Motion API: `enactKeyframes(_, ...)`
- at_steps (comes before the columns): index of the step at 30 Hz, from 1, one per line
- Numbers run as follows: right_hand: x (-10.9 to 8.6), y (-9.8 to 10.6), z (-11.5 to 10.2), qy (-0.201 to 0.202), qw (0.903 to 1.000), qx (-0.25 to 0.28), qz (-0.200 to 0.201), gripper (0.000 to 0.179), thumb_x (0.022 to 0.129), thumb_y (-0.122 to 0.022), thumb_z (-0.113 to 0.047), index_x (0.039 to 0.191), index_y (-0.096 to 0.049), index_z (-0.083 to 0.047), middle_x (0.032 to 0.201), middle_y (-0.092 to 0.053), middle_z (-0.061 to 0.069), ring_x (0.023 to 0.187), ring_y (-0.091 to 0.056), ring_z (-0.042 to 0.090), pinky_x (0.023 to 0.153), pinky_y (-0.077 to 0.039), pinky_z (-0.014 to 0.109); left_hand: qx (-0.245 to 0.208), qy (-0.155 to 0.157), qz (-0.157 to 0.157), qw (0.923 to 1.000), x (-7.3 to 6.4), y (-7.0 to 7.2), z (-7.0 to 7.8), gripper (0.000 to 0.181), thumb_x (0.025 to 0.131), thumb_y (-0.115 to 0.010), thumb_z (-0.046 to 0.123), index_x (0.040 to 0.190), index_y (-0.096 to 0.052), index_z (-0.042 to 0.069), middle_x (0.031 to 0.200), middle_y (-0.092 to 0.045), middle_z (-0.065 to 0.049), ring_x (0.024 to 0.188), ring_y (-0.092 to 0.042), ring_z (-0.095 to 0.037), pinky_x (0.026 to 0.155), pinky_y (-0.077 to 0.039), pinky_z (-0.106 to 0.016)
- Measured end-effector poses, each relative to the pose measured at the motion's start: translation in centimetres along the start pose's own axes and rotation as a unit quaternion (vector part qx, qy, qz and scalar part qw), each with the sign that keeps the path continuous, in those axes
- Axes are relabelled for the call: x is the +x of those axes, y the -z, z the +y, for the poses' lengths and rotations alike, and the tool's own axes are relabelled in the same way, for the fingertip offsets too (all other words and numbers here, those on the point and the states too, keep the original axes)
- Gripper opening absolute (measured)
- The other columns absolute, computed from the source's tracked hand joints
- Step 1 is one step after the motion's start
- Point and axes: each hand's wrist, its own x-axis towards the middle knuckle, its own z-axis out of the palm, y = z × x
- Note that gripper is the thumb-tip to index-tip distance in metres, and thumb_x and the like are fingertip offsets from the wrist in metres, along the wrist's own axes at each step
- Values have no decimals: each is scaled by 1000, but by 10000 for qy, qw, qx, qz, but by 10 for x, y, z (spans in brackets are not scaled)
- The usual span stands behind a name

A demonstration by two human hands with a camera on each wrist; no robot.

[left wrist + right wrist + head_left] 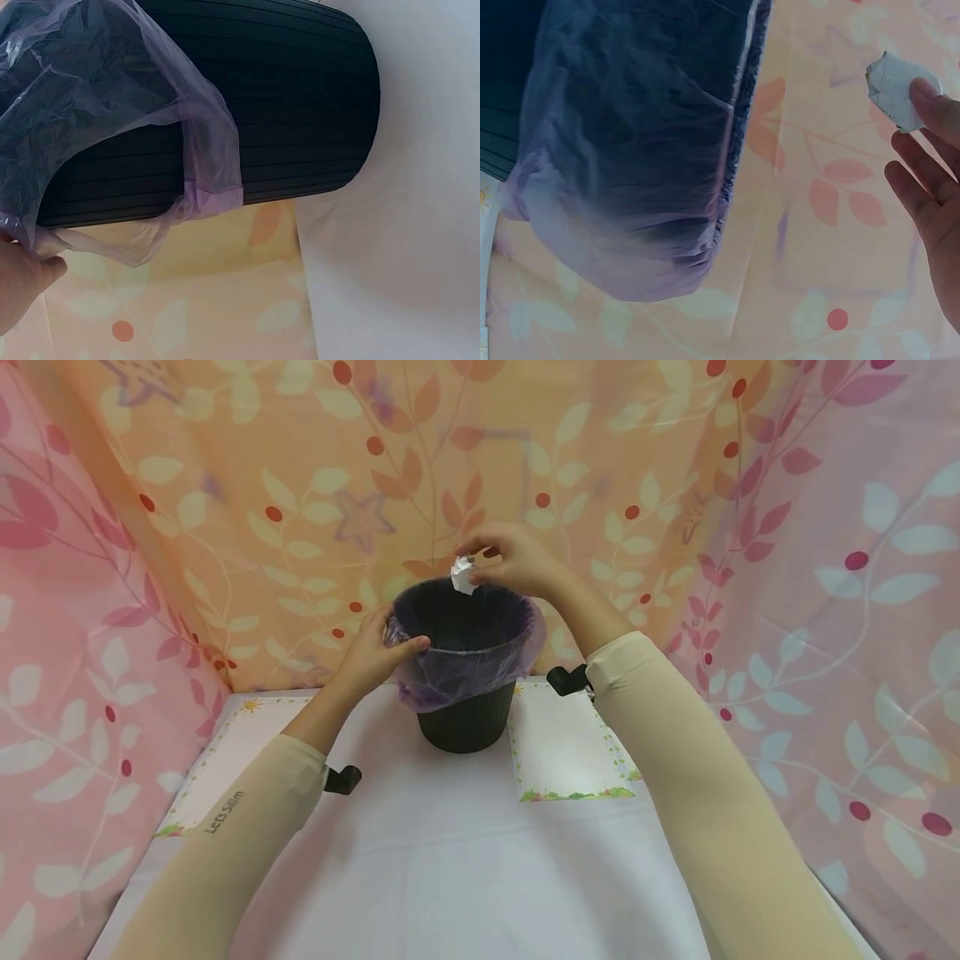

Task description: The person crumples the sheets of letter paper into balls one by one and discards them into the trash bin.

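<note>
A black waste bin (463, 728) stands upright on the white-covered table, its rim lined with a thin purple plastic bag (468, 670) folded down over the outside. My left hand (372, 652) grips the bin's left rim through the bag, with the thumb over the near edge. Above the bin's opening, my right hand (519, 562) pinches a crumpled piece of white paper (462, 577) between thumb and fingers. In the right wrist view the paper (904, 90) is held apart from the bag, beyond the rim.
Two white sheets with decorated borders lie on the table, one sheet (572, 745) right of the bin and the other sheet (243, 747) partly behind the left forearm. Flowered curtains (300, 468) enclose the back and sides. A small black mount sticks out from each sleeve cuff.
</note>
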Motion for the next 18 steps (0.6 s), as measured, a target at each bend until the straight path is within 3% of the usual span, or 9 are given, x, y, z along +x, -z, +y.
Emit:
enactKeyframes(7, 23, 0, 4, -256, 9984, -398, -319, 35, 92, -78, -13, 127, -72, -11, 122, -71, 3, 122, -61, 23, 110, -47, 43, -6, -55, 33, 10000, -1, 1, -1, 105, 87, -74, 61, 163, -23, 9, 170, -19, -13, 156, -19, -34, 126, -17, -59)
enactKeyframes(11, 34, -2, 5, -364, 9959, -628, -540, 36, 93, -77, -16, 129, -71, -11, 125, -69, 3, 122, -61, 23, 107, -49, 40, -62, -65, 62, 9999, -1, 0, -3, 106, 86, -74, 62, 163, -24, 9, 169, -21, -13, 156, -20, -34, 126, -18, -58)
enactKeyframes(18, 51, -3, 5, -612, 9926, -494, -924, 38, 92, -79, -13, 128, -70, -6, 126, -70, 10, 121, -63, 26, 105, -51, 37, -167, 17, 60, 9998, 0, -1, -2, 108, 84, -75, 65, 163, -24, 10, 169, -22, -13, 155, -21, -34, 125, -19, -58)
